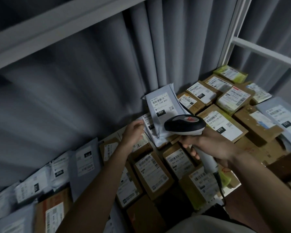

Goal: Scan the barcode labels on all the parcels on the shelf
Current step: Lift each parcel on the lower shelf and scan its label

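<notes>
Parcels' grey mailer (pixel 161 108) leans upright just beyond the scanner (pixel 185 124) gripped by the right hand (pixel 213 145); left hand (pixel 133 132), fingers loose, steadies its left edge.

Parcel depot or courier storeroom. White metal shelving (pixel 252 46) at upper right, shelf packed with labelled cardboard boxes (pixel 224 125) and grey mailer bags (pixel 161 106), grey curtain (pixel 91 73) behind, handheld barcode scanner (pixel 186 124) at centre.
</notes>
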